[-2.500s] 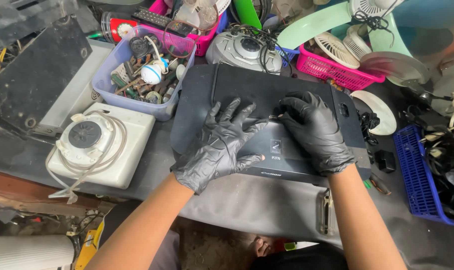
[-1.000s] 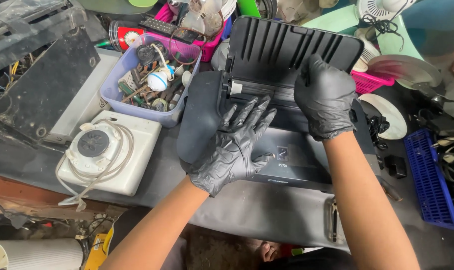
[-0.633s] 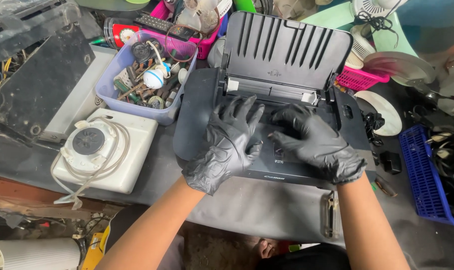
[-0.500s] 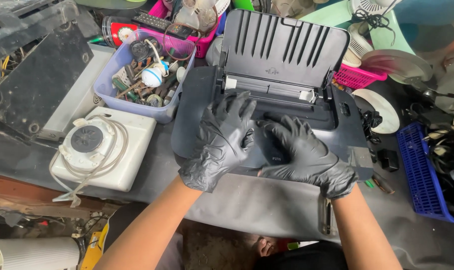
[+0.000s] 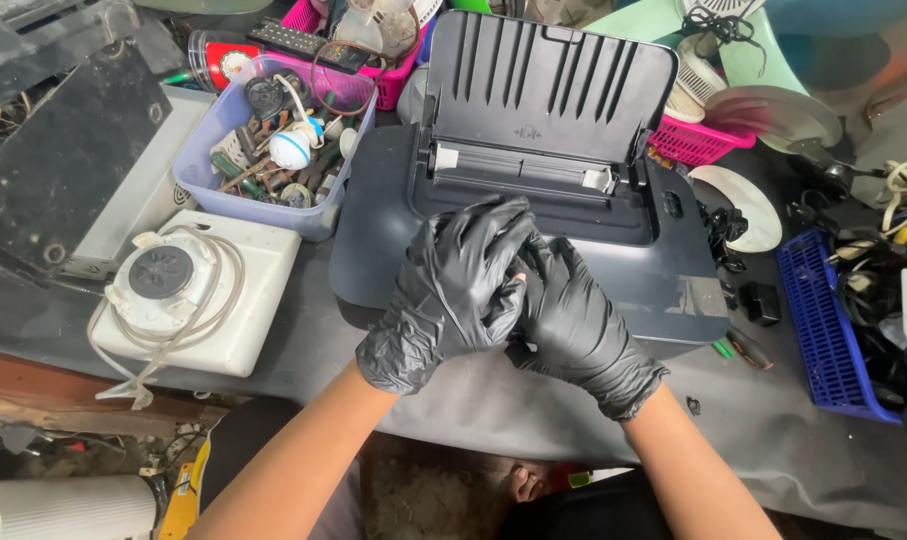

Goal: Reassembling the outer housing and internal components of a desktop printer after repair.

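- Closest in: both hands in black gloves, bunched together right over the front of a dark printer [image 5: 533,240]. The left hand [image 5: 453,290] lies partly over the right hand [image 5: 573,320], fingers curled in and touching each other. Can't really tell if they're gripping anything, the spot between them is hidden.
- The printer sits on the grey workbench [image 5: 493,400], right in the middle, with its rear paper tray [image 5: 548,90] flipped up and standing open behind the hands.
- Left of it, near the bench edge, a white boxy device [image 5: 198,295] with a round dial and a cord looped on top.
- Behind that, just beside the printer's left corner, a lavender plastic bin [image 5: 273,140] stuffed with small parts and wires.
- Right side: a blue plastic basket [image 5: 823,330] full of black cables, well apart from the hands.
- Farthest back, a pink basket [image 5: 698,140] peeks out behind the printer's right corner.
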